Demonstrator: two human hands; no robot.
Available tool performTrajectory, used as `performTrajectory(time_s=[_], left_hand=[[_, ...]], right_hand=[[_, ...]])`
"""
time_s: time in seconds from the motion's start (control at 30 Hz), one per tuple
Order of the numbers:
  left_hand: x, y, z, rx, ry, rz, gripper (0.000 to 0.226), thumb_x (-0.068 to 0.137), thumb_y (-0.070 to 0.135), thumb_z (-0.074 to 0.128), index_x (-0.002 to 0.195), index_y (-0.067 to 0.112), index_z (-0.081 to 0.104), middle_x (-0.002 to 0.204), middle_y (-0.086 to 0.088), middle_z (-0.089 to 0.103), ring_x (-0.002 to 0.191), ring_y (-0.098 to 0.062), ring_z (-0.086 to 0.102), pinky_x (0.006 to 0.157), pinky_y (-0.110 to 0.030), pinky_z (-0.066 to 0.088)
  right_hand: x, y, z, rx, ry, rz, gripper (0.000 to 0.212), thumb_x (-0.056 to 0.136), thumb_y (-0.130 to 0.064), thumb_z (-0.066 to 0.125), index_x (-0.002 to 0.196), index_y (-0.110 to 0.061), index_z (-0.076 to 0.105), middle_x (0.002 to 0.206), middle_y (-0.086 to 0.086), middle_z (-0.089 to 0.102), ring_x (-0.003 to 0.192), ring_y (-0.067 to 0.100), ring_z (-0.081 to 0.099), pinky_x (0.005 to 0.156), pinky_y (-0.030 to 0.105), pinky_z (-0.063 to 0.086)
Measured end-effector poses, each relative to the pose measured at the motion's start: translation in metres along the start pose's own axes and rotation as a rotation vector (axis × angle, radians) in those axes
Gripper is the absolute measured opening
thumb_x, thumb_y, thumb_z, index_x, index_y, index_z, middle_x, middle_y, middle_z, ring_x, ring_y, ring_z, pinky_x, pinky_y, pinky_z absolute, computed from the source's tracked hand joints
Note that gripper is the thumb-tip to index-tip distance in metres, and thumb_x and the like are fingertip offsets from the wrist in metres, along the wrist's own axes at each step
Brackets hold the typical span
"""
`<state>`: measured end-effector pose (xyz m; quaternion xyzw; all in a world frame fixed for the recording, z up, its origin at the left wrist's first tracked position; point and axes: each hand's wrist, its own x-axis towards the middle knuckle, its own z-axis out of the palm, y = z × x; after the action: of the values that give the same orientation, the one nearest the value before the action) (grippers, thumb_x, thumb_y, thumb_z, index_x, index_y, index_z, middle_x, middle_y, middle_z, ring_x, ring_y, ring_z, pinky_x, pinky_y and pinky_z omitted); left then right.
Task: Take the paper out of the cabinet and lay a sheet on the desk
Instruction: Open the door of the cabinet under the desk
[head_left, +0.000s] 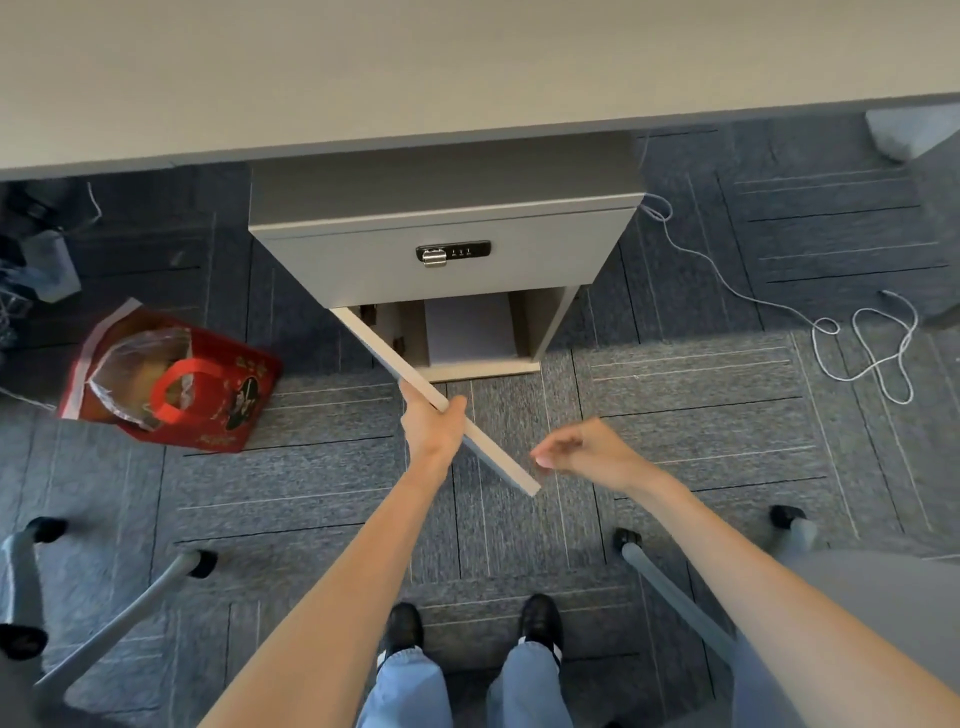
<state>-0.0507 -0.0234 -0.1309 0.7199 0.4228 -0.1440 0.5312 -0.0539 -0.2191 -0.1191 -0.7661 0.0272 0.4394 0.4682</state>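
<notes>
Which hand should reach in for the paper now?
Right. The right hand is free, loosely curled beside the open cabinet door. The left hand grips that door's top edge. The paper lies inside the opening, unobstructed on the right.

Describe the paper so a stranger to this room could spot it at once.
Find the grey cabinet tucked under the desk, the one with a combination lock. Below the lock, its door is held open by the left hand. The paper is the pale white stack inside, the only thing visible there.
</notes>
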Motion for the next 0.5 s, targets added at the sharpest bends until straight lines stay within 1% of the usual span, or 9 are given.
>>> performTrajectory(time_s=[0.07,0.1,0.13,0.2,0.27,0.3,0.37,0.43,0.5], left_hand=[[-0.004,-0.007,-0.012,0.048,-0.005,0.043,0.056,0.091,0.011,0.057,0.140,0.009,0.031,0.080,0.001,0.057,0.075,-0.021,0.061,0.073,-0.040,0.059],[-0.006,-0.012,-0.020,0.083,-0.004,0.065,0.053,0.091,0.010,0.056,0.138,0.008,0.033,0.079,0.003,0.055,0.075,-0.020,0.059,0.070,-0.038,0.056],[-0.009,-0.017,-0.029,0.125,-0.005,0.087,0.052,0.091,0.010,0.055,0.139,0.008,0.034,0.083,0.002,0.057,0.076,-0.020,0.057,0.067,-0.035,0.052],[-0.012,-0.029,-0.047,0.235,0.010,0.114,0.050,0.092,0.012,0.052,0.140,0.010,0.034,0.099,-0.006,0.062,0.082,-0.023,0.058,0.065,-0.032,0.047],[-0.013,-0.044,-0.065,0.376,0.065,0.148,0.048,0.094,0.015,0.048,0.139,0.012,0.033,0.113,-0.013,0.065,0.089,-0.031,0.061,0.069,-0.034,0.045],[-0.012,-0.051,-0.073,0.449,0.099,0.169,0.048,0.095,0.016,0.047,0.140,0.013,0.031,0.115,-0.016,0.065,0.092,-0.035,0.062,0.071,-0.036,0.044],[-0.010,-0.061,-0.086,0.560,0.156,0.199,0.050,0.096,0.016,0.042,0.143,0.013,0.027,0.113,-0.021,0.065,0.092,-0.041,0.062,0.071,-0.040,0.044],[-0.009,-0.068,-0.095,0.606,0.191,0.216,0.052,0.097,0.014,0.038,0.147,0.013,0.023,0.112,-0.022,0.064,0.088,-0.039,0.059,0.070,-0.040,0.042],[-0.011,-0.073,-0.099,0.619,0.214,0.256,0.055,0.097,0.013,0.036,0.150,0.014,0.019,0.121,-0.019,0.061,0.091,-0.037,0.058,0.071,-0.041,0.041]], right_hand=[[0.002,0.003,0.012,0.029,0.067,0.006,0.017,0.090,-0.009,0.060,0.102,-0.003,0.070,0.090,0.001,0.069,0.085,0.012,0.065,0.074,0.017,0.050],[0.003,0.004,0.017,0.025,0.087,0.007,0.017,0.091,-0.009,0.058,0.102,-0.002,0.069,0.090,0.004,0.069,0.083,0.012,0.065,0.073,0.018,0.051],[0.004,0.004,0.022,0.014,0.102,0.008,0.017,0.092,-0.008,0.056,0.102,-0.002,0.068,0.090,0.005,0.069,0.081,0.012,0.065,0.070,0.018,0.052],[0.008,0.006,0.029,-0.026,0.148,0.005,0.016,0.093,-0.008,0.053,0.099,-0.005,0.068,0.085,0.004,0.069,0.076,0.010,0.065,0.068,0.018,0.053],[0.013,0.008,0.035,-0.058,0.193,-0.006,0.018,0.094,-0.007,0.050,0.095,-0.009,0.068,0.082,0.004,0.069,0.076,0.013,0.067,0.072,0.025,0.056],[0.015,0.008,0.039,-0.070,0.205,-0.010,0.020,0.095,-0.007,0.048,0.094,-0.011,0.067,0.081,0.004,0.069,0.076,0.014,0.067,0.074,0.027,0.057],[0.018,0.008,0.046,-0.082,0.207,-0.009,0.021,0.096,-0.006,0.045,0.094,-0.011,0.066,0.079,0.003,0.068,0.075,0.013,0.067,0.072,0.025,0.055],[0.021,0.008,0.052,-0.087,0.199,-0.005,0.022,0.096,-0.005,0.045,0.097,-0.008,0.066,0.078,0.002,0.067,0.073,0.012,0.065,0.066,0.020,0.051],[0.024,0.011,0.058,-0.086,0.184,0.007,0.022,0.096,-0.003,0.045,0.098,-0.007,0.066,0.078,0.002,0.067,0.072,0.011,0.065,0.063,0.017,0.049]])
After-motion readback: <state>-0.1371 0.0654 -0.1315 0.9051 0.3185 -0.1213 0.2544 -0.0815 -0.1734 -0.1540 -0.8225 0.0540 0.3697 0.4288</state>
